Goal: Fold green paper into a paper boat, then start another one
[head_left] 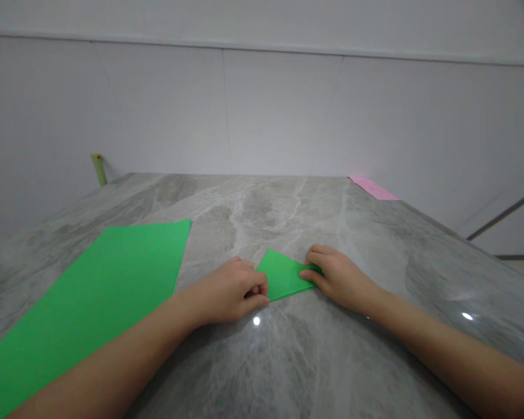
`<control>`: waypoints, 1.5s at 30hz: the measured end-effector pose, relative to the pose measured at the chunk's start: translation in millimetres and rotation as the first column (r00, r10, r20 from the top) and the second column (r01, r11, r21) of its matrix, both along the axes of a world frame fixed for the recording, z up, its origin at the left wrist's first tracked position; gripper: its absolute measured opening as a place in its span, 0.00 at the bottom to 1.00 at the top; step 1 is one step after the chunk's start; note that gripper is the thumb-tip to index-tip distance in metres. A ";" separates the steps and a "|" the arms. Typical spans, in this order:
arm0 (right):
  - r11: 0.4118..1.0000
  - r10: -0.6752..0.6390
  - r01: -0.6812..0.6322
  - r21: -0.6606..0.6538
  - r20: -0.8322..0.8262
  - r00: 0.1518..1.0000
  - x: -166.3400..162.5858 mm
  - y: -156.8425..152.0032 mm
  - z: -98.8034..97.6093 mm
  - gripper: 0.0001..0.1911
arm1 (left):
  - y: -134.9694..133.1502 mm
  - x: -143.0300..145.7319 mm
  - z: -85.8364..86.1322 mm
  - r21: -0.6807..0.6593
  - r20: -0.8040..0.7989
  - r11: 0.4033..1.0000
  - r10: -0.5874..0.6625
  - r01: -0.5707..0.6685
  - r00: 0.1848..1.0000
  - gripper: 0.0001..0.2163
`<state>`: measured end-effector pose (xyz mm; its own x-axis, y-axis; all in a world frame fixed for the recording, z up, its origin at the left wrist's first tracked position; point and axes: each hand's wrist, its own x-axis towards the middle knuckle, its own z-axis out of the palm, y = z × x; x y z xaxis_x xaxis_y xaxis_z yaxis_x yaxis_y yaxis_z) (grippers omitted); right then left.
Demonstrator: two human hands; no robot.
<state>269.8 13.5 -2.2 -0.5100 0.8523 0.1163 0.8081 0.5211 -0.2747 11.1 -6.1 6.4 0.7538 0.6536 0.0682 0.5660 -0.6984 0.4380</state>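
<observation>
A small folded piece of green paper (pixel 283 276) lies on the grey marbled table, between my two hands. My left hand (pixel 238 288) is closed at its left corner, with curled fingers and the thumb along the lower edge. At the right corner, my right hand (pixel 332 273) pinches the paper, thumb on top and fingers at the far side. Both hands cover the ends of the paper, so its full outline is hidden. A larger green sheet (pixel 122 279) lies flat to the left, partly under my left forearm in the view.
The grey marbled table (pixel 262 203) reaches back to a white wall (pixel 266 110). A pink sheet of paper (pixel 373 188) lies at the far right edge. Near the far left corner stands a light green strip-shaped object (pixel 99 169).
</observation>
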 end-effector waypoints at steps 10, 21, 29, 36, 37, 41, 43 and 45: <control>1.000 0.015 -0.015 -0.005 -0.013 1.000 1.5 2.2 -0.1 0.08 | -7.5 0.3 7.1 0.007 -0.073 1.000 0.021 -0.021 0.997 0.04; 0.999 0.026 -0.026 -0.022 -0.011 1.000 1.6 3.0 0.2 0.08 | 6.1 -26.9 19.5 -0.077 -0.145 0.996 -0.058 0.047 0.988 0.22; 1.000 0.025 -0.025 -0.010 -0.020 0.999 1.9 4.0 -1.7 0.07 | 1.7 -29.5 21.5 -0.103 -0.150 0.993 -0.080 0.065 0.985 0.27; 0.988 0.004 0.011 0.154 -0.098 0.995 7.0 15.5 -16.2 0.05 | -1.2 -22.9 14.4 -0.059 -0.086 0.982 -0.182 0.177 0.980 0.21; 0.985 -0.009 0.031 0.170 -0.125 0.992 7.3 16.7 -18.5 0.09 | -0.8 -22.6 13.4 -0.082 -0.081 0.978 -0.196 0.190 0.977 0.20; 0.958 -0.059 0.109 0.265 -0.190 0.980 6.8 15.5 -19.6 0.23 | 0.6 -22.5 13.1 -0.120 -0.058 0.970 -0.218 0.210 0.974 0.19; 0.938 -0.066 0.124 0.322 -0.185 0.980 7.0 11.5 -14.2 0.22 | -0.3 -21.4 14.6 -0.078 -0.059 0.972 -0.226 0.221 0.972 0.17; 0.921 -0.049 0.106 0.375 -0.158 0.986 8.2 5.3 -6.8 0.17 | -2.7 -19.1 15.9 -0.029 -0.073 0.973 -0.232 0.231 0.970 0.14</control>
<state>278.0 18.9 -9.0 -0.3981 0.7649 0.5064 0.8173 0.5464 -0.1828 -8.0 -8.8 22.3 0.8872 0.4614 -0.0062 0.4218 -0.8056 0.4160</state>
